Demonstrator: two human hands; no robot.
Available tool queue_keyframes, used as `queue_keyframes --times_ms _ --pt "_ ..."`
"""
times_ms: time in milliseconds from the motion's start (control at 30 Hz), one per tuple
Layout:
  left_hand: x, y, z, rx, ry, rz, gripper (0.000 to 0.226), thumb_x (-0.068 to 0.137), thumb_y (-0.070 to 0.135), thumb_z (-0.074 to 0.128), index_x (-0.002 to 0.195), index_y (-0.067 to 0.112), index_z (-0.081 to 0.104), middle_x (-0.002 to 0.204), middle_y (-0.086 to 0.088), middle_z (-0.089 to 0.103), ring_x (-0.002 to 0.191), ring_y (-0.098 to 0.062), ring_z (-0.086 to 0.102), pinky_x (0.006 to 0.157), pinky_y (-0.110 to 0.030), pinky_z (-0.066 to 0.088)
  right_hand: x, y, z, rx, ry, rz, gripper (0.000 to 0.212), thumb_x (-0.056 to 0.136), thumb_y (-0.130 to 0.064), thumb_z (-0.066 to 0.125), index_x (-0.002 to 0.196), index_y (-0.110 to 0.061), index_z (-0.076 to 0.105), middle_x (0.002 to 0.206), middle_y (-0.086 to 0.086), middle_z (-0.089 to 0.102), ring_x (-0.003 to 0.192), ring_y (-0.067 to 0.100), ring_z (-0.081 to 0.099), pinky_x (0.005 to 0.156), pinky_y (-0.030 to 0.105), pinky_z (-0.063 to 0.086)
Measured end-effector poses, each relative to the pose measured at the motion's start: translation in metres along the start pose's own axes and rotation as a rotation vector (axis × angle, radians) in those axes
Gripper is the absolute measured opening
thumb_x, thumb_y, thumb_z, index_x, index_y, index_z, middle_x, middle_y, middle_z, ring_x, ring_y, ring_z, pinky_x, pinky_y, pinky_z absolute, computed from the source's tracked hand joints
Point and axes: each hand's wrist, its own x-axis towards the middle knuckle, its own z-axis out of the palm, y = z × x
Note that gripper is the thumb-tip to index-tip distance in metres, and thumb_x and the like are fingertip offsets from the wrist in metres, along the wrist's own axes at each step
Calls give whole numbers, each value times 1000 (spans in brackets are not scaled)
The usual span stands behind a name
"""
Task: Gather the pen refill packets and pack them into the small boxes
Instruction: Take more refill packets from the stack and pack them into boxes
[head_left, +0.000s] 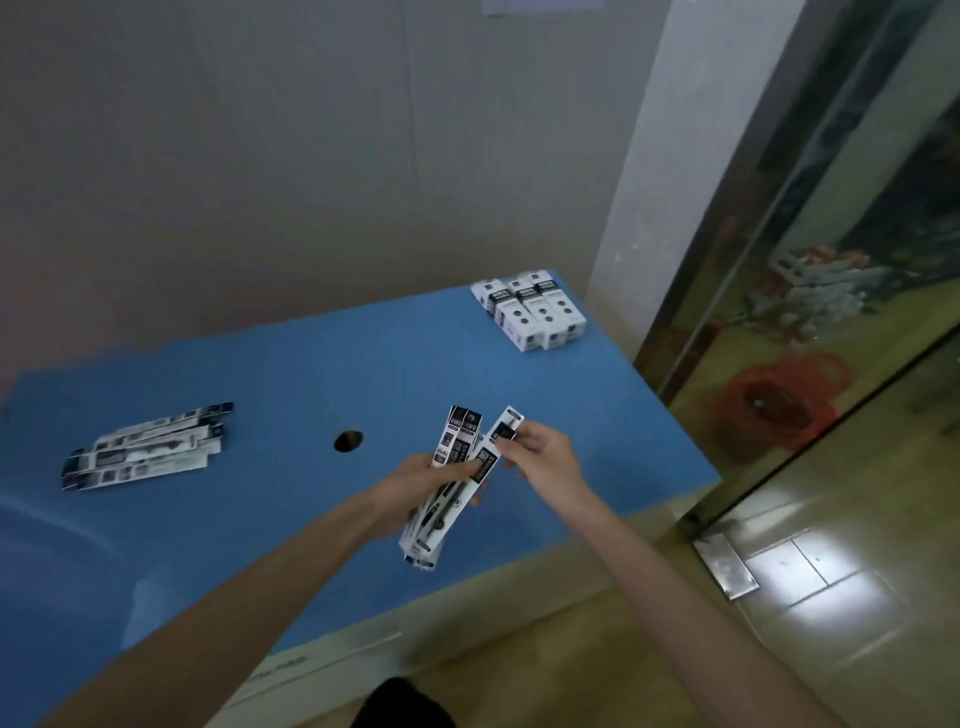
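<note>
Head view: the left hand (415, 483) grips a fanned bundle of refill packets (457, 483) near the table's (311, 374) front edge; the right hand (540, 449) pinches one packet's top. More loose packets (145, 449) lie toward the left edge; small boxes (535, 309) wait at the far right corner. Packing looks unstarted.

Blue table (311, 374) — black-and-white packets (457, 467)

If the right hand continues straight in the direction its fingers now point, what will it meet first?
The right hand points left across the bundle of refill packets it pinches; beyond them, probably the left hand, though depth is unclear.
</note>
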Motion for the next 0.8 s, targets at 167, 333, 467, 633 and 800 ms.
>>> queue_keyframes --times_ms 167,333,467,633,800 --pt "32 14 33 84 -80 -17 30 100 30 66 121 9 69 110 -9 78 92 -17 73 76 -28 56 7 17 -49 -28 87 33 10 96 -10 69 93 -18 73 74 -10 74 60 1 65 58 17 47" --pt "76 28 57 134 -121 -38 30 97 33 69 116 10 72 102 -11 78 83 -17 73 73 -28 55 19 36 -94 -27 293 104 20 94 -12 73 115 -13 71 77 -5 74 60 2 67 57 15 47" --pt "122 41 80 145 -127 -72 35 92 37 76 116 13 72 92 -3 78 76 -17 73 66 -30 56 39 41 -141 -195 375 8 27 94 -21 75 120 -12 70 90 -2 75 79 9 72 68 17 49" --pt "179 58 109 132 -146 -84 26 95 36 72 107 13 71 87 -3 76 77 -20 71 76 -36 57 85 19 -197 -317 380 -70 24 92 -25 77 115 -18 71 88 -6 75 72 3 65 65 13 46" --pt "219 82 133 33 -142 -66 24 95 38 72 96 14 70 83 -5 74 69 -16 68 65 -27 54 142 1 -236 -717 227 -220 25 94 -24 74 118 -21 71 90 -9 75 77 9 70 73 30 57"
